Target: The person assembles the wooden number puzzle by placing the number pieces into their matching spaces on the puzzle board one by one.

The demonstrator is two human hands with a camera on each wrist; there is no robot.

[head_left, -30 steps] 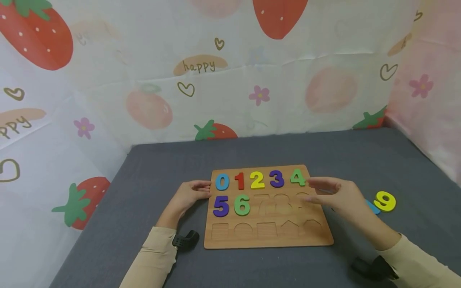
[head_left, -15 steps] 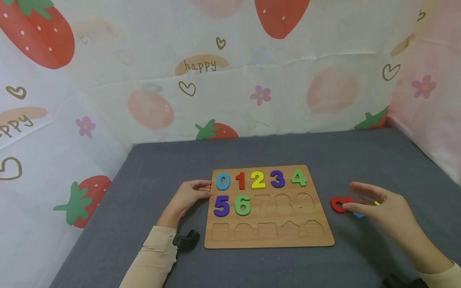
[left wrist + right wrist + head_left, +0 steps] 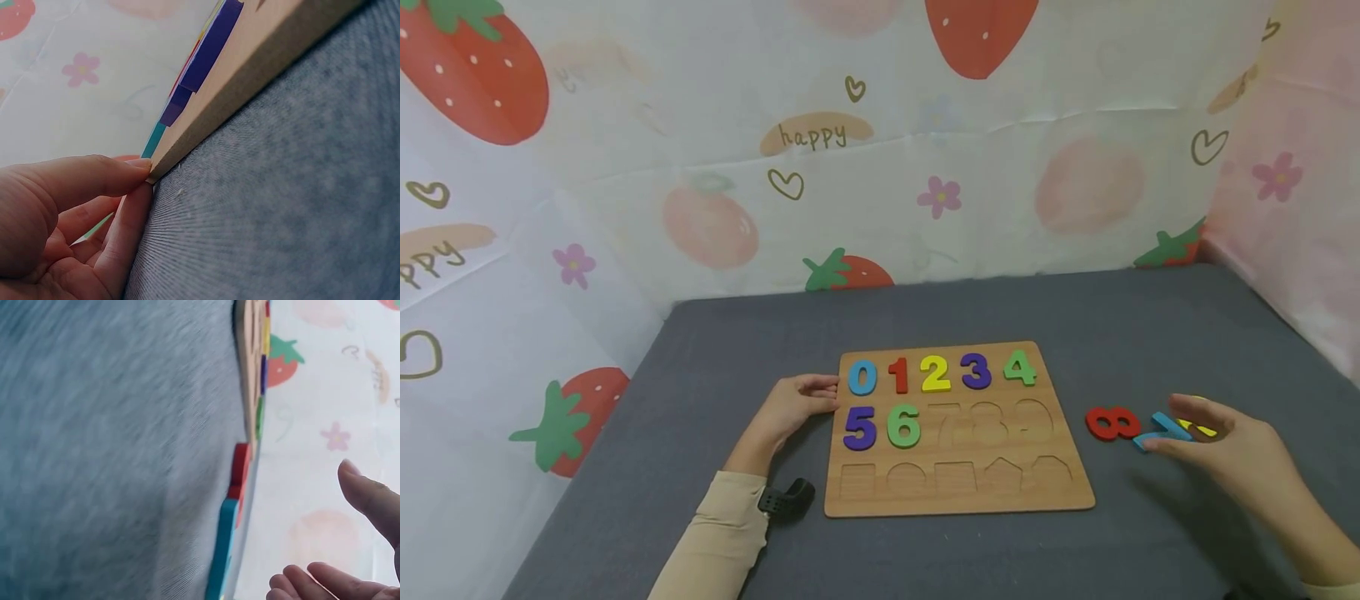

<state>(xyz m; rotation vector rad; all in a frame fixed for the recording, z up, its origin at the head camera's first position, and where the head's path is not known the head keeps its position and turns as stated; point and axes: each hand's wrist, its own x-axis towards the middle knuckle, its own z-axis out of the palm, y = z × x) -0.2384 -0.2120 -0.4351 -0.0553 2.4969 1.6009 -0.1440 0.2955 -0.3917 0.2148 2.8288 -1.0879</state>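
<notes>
A wooden number puzzle board [image 3: 985, 452] lies on the dark grey cloth. My left hand [image 3: 793, 408] pinches its left edge between thumb and fingers, seen close up at the board [image 3: 219, 100] corner in the left wrist view. The numbers 0 to 6 sit in the upper two rows. To the right of the board my right hand [image 3: 1232, 437] hovers with thumb and fingers spread, holding nothing. Below its fingertips lies a blue number 7 [image 3: 1167, 427]. Behind those fingers a yellow number 9 [image 3: 1204, 430] is partly hidden. A red number 8 [image 3: 1112, 423] lies nearest the board.
Empty recesses for 7, 8 and 9 show in the middle row, with several shape recesses [image 3: 955, 479] along the bottom row. A strawberry-print curtain [image 3: 865, 208] stands behind the grey cloth [image 3: 745, 333] and along both sides.
My right hand has moved from the board's right edge out over the loose numbers, uncovering the red 8 and most of the blue 7. The left hand stays at the board.
</notes>
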